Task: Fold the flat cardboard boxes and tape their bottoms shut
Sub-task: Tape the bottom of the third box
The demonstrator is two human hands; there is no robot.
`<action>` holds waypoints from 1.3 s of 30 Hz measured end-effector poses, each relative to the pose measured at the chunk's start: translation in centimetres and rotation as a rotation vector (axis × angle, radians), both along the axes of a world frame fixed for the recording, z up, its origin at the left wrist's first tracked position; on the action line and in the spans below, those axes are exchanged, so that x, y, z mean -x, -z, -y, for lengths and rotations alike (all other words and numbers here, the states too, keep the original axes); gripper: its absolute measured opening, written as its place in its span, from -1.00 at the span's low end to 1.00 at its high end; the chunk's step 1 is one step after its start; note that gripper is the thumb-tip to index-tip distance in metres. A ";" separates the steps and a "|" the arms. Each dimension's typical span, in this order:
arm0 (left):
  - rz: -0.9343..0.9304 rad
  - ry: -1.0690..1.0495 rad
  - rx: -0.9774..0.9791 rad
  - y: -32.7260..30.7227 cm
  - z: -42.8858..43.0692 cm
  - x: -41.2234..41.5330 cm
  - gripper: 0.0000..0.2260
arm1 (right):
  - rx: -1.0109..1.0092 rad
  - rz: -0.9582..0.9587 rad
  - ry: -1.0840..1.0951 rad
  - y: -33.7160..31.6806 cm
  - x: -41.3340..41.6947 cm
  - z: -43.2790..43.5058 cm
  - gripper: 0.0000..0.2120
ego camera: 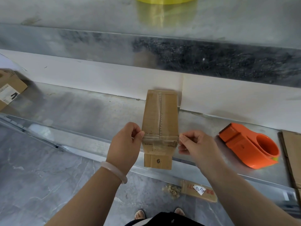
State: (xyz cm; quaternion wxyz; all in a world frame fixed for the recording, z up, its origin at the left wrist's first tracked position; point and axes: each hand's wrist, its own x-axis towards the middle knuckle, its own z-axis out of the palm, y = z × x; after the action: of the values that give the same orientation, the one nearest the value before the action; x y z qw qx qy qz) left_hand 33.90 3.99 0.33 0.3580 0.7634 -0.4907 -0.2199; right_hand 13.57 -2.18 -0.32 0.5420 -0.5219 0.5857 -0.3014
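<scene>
A small cardboard box [160,118] stands on the metal table [84,111], bottom side up, with clear tape running along its middle seam. A second strip of clear tape [160,139] crosses its near end. My left hand [125,145] pinches the strip's left end at the box's left edge. My right hand [194,144] pinches the right end at the box's right edge. The box's near face carries a printed 6 [158,161].
An orange tape dispenser [250,145] lies on the table to the right. Flat cardboard [291,159] lies at the far right edge. Another box [9,90] sits at the far left. A yellow roll [164,0] stands on the upper shelf. Cardboard scraps [198,192] lie on the floor.
</scene>
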 end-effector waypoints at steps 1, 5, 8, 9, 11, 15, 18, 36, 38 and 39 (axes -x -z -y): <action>0.001 0.003 -0.011 0.0 0.0 -0.1 -0.84 | -0.003 0.004 -0.005 0.1 0.0 0.0 -0.91; -0.093 -0.008 -0.064 0.0 0.2 -0.3 -0.88 | -0.065 0.047 0.013 0.2 -0.2 0.0 -0.94; -0.241 -0.022 -0.121 0.1 0.7 -0.6 -0.93 | -0.155 0.102 0.043 0.4 -0.4 0.1 -0.94; -0.291 -0.028 -0.141 0.1 0.8 -0.6 -0.94 | -0.190 0.121 0.060 0.5 -0.5 0.2 -0.93; -0.399 -0.046 -0.169 0.2 1.1 -0.8 -0.96 | -0.254 0.170 0.093 0.6 -0.6 0.2 -0.92; -0.584 -0.032 -0.144 0.6 1.2 -1.1 -0.91 | -0.386 0.319 0.150 0.5 -0.8 0.2 -0.92; -0.582 0.038 -0.066 1.5 0.9 -1.0 -0.90 | -0.509 0.450 0.191 0.5 -0.8 0.2 -0.91; 0.175 0.085 0.387 3.3 -0.8 -0.8 -0.67 | 0.779 -0.297 -0.031 1.7 0.6 -1.6 -0.68; 0.531 0.358 0.526 3.0 -0.2 -0.7 -0.63 | 0.986 -0.485 -0.236 2.6 0.2 -1.8 -0.59; 0.649 0.472 0.518 3.1 0.2 -0.4 -0.63 | 1.035 -0.554 -0.314 3.4 0.0 -2.0 -0.57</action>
State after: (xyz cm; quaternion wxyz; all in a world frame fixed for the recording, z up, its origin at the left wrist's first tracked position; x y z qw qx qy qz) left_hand 34.30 3.83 -2.76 0.3050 0.5458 -0.7759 0.0841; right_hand 13.61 -0.19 -3.71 0.0832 -0.8568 0.3984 -0.3167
